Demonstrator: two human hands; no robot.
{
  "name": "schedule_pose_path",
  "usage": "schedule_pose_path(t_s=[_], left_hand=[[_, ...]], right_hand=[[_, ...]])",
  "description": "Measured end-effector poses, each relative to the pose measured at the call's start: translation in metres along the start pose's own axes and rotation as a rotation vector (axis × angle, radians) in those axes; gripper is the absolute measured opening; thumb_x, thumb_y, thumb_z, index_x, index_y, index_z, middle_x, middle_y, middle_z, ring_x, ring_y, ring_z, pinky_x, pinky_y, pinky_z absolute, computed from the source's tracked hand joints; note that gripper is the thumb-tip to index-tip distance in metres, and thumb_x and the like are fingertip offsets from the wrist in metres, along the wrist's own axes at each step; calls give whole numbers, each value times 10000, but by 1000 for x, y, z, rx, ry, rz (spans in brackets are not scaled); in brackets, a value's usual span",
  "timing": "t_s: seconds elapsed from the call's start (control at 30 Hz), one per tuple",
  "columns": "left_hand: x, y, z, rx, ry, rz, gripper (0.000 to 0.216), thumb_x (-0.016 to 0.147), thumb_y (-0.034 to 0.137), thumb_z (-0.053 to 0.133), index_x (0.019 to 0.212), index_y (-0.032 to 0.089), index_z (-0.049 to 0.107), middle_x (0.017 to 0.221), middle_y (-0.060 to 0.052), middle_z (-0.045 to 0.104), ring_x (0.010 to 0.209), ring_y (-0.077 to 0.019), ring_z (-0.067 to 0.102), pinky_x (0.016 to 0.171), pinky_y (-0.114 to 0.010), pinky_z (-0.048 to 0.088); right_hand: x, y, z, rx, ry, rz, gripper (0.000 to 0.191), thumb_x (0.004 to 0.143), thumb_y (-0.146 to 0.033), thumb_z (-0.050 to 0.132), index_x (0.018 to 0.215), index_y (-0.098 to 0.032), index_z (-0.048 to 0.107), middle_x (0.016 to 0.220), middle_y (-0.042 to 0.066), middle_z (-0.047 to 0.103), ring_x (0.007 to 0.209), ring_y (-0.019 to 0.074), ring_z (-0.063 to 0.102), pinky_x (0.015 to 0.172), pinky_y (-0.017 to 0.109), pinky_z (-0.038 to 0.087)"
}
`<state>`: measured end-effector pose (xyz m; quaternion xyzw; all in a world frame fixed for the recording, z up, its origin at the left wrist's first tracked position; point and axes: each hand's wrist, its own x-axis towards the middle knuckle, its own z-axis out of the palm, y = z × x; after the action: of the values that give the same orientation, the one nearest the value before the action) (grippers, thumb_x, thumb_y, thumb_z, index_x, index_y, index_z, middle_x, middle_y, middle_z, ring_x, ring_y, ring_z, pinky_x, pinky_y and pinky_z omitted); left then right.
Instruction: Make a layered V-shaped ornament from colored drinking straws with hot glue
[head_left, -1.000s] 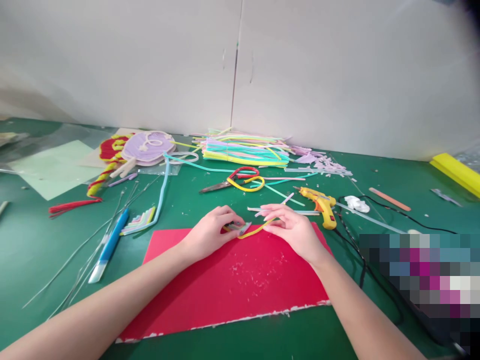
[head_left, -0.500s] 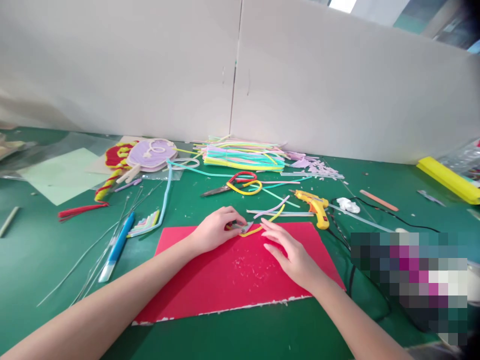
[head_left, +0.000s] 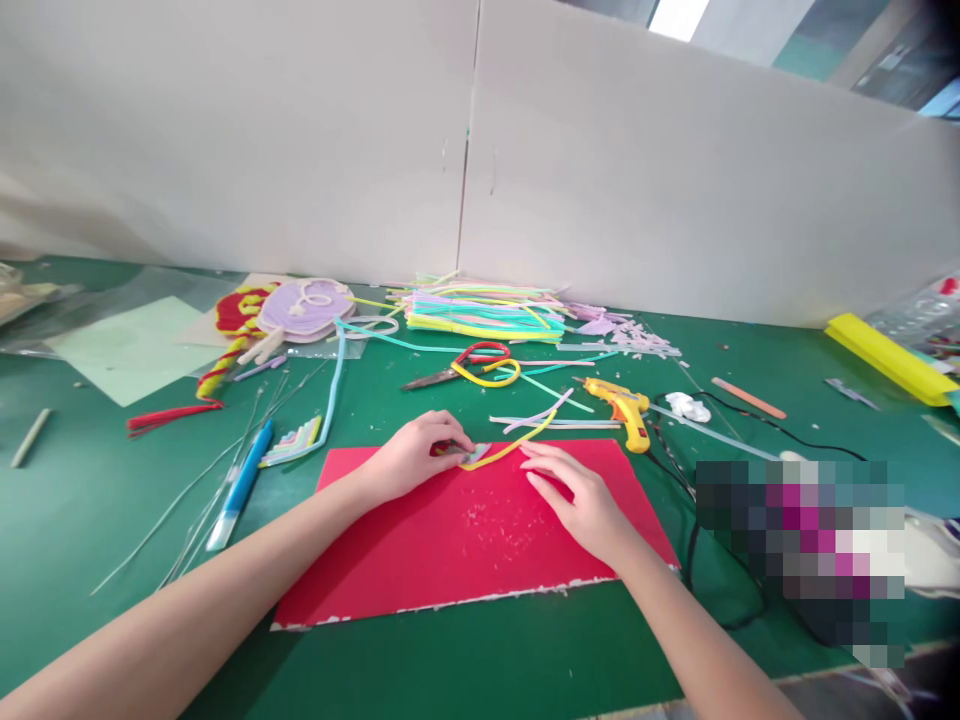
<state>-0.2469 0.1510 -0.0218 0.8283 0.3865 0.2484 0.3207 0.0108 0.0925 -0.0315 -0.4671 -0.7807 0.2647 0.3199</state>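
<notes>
My left hand [head_left: 413, 455] rests on the top edge of a red sheet [head_left: 480, 545], its fingers pinched on a small grey and striped piece [head_left: 474, 453] joined to a yellow pipe cleaner [head_left: 514, 447]. The yellow strand runs up and right off the sheet. My right hand [head_left: 577, 497] lies flat on the red sheet just right of the strand, fingers stretched out and holding nothing. White crumbs are scattered on the sheet's middle.
On the green table [head_left: 90, 530]: scissors with red and yellow handles [head_left: 469, 366], a yellow glue gun [head_left: 624, 406] with black cord, a heap of pastel pipe cleaners [head_left: 484, 307], a lilac woven piece [head_left: 304, 309], a blue pen [head_left: 241, 484], thin wires. White boards stand behind.
My right hand let go of the yellow strand and slid down and back onto the red sheet, fingers flat. My left hand kept its pinch. The view tilted up slightly.
</notes>
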Motion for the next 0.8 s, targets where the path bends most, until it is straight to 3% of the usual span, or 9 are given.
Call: schedule_pose_path(t_s=[0.37,0.53,0.67,0.8], left_hand=[[-29,1,-8,-15,-44,-17,172,848,308,558,949,235,676,989,-56,602,952,-190,556,855,-314,460],[-28,-1,-8,-75,86,-49,223,896,267,452,979,217,653,1008,-54,604,952,-173,565,853,-291,458],[-28,-3,-8,-90,165,-96,243,904,276,417,956,201,642,975,-53,625,938,-177,581,857,-307,455],[-31,1,-9,-186,246,-176,264,924,286,362,1068,181,556,853,-35,651,831,-161,605,814,-312,477]], right_hand=[[1,3,0,2,35,-18,134,872,-259,527,940,-232,639,1185,56,609,1113,194,567,975,371,461],[16,-15,-3,-86,65,-43,99,850,-274,573,854,-228,660,879,36,639,846,173,626,783,318,524],[38,-29,10,-146,-46,-155,78,833,-271,607,863,-236,669,865,28,614,875,168,589,786,313,499],[48,-21,26,-96,-117,-201,59,814,-268,632,806,-216,658,832,22,596,847,159,565,760,301,486]])
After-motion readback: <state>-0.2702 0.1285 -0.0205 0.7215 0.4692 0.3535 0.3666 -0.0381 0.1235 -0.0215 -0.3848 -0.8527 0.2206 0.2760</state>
